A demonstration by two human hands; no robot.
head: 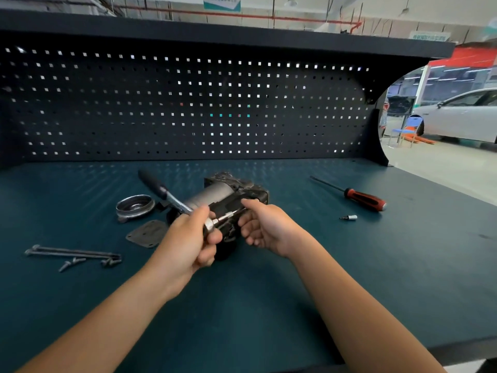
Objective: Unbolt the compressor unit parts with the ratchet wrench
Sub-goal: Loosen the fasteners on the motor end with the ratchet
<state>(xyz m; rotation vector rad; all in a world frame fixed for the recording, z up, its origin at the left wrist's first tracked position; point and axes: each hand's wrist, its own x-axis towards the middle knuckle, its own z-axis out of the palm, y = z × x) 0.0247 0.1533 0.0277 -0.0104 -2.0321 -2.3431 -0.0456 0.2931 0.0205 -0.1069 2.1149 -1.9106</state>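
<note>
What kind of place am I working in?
Most likely a car repair workshop: a workbench backed by a pegboard, a white car parked beyond, and a ratchet wrench on a compressor unit.

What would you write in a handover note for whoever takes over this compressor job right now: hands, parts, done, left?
Left hand grips the head of the black-handled chrome ratchet wrench; its bit points into the black-and-silver compressor unit.
Right hand touches the unit beside the bit tip; grip unclear.
Done: round metal cover, flat dark plate and long grey bolts lie off, at left.
Left: the bolt under the bit, likely.
</note>
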